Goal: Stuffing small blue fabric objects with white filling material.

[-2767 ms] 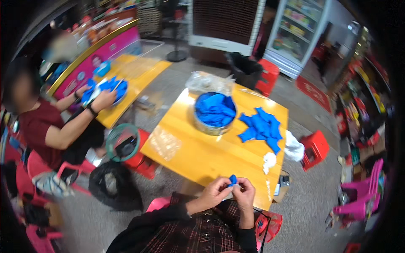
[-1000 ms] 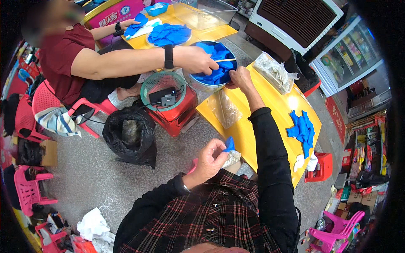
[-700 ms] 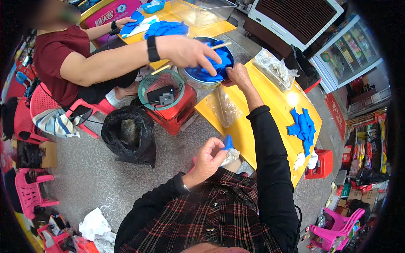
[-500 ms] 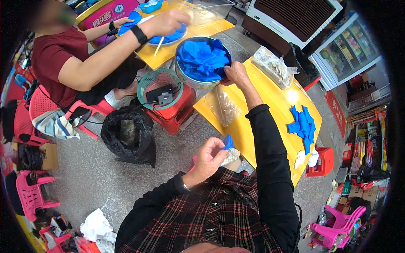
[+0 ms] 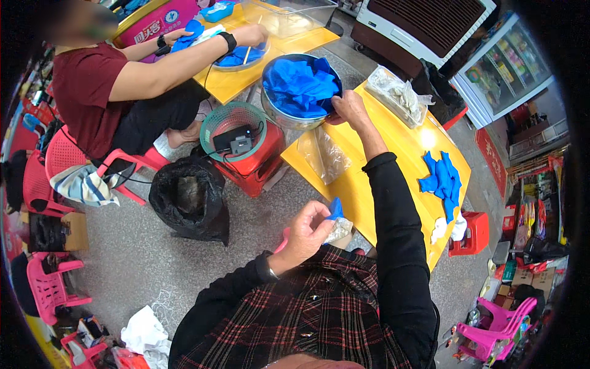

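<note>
My right hand [image 5: 349,108] reaches forward over the yellow table and is closed on the right rim of a round metal pot [image 5: 289,119]. Crumpled thin blue pieces [image 5: 301,83] fill the pot. Close to my body, my left hand [image 5: 305,234] pinches a small blue piece [image 5: 335,208], thumb against fingers. Just beside those fingers is a pale, whitish-grey bundle [image 5: 339,230]; whether the hand holds it too I cannot tell. Blue gloves [image 5: 442,181] lie in a heap on the table, right of my right forearm.
A clear plastic bag [image 5: 324,157] and a box of pale crumpled stuff [image 5: 399,95] rest on the yellow table [image 5: 384,147]. Left of it stand a green basket [image 5: 212,123] on a red stool and a black bag [image 5: 215,212]. A co-worker [image 5: 92,92] sits at the far left.
The pot has shifted slightly right and looks a little more tilted, with my right hand still on its rim. The co-worker's raised hand has come down to the bowl. My left hand barely moved.
</note>
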The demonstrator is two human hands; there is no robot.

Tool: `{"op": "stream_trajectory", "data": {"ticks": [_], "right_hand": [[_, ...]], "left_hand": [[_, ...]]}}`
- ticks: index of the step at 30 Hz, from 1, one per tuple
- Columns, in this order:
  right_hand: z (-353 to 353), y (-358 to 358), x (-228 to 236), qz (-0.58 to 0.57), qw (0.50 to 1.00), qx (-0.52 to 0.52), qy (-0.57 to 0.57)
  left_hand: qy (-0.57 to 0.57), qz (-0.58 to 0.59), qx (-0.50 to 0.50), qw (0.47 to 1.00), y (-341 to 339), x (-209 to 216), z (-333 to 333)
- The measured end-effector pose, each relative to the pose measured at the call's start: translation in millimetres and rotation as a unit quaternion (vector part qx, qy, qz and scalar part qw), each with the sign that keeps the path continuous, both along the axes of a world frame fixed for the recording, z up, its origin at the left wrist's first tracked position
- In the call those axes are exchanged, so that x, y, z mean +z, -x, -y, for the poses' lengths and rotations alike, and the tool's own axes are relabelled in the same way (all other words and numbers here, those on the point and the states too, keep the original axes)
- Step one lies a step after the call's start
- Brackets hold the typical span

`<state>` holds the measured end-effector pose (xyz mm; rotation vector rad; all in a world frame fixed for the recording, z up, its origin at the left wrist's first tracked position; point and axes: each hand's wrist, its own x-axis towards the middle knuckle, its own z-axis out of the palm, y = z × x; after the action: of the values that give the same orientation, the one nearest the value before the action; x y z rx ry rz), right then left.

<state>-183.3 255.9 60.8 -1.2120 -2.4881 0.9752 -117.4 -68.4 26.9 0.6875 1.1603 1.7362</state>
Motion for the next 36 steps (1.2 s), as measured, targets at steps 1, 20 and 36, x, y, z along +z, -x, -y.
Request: {"op": "stream_trajectory", "data": {"ticks": [1,20,36], "right_hand": [[4,0,3,-0.001,1.000,0.001,0.002],[-1,-8,7,-0.013,0.999,-0.027,0.028],[-9,-4,-1,0.001,0.999,-0.037,0.032]], "left_hand": [[-0.007,-0.005,0.013,1.000,-1,1,-1],[0.015,0.001,-0.014,1.000,-5,-8,-3],[0.024,0.008,-0.027,0.999,-4,-2,-5]]}}
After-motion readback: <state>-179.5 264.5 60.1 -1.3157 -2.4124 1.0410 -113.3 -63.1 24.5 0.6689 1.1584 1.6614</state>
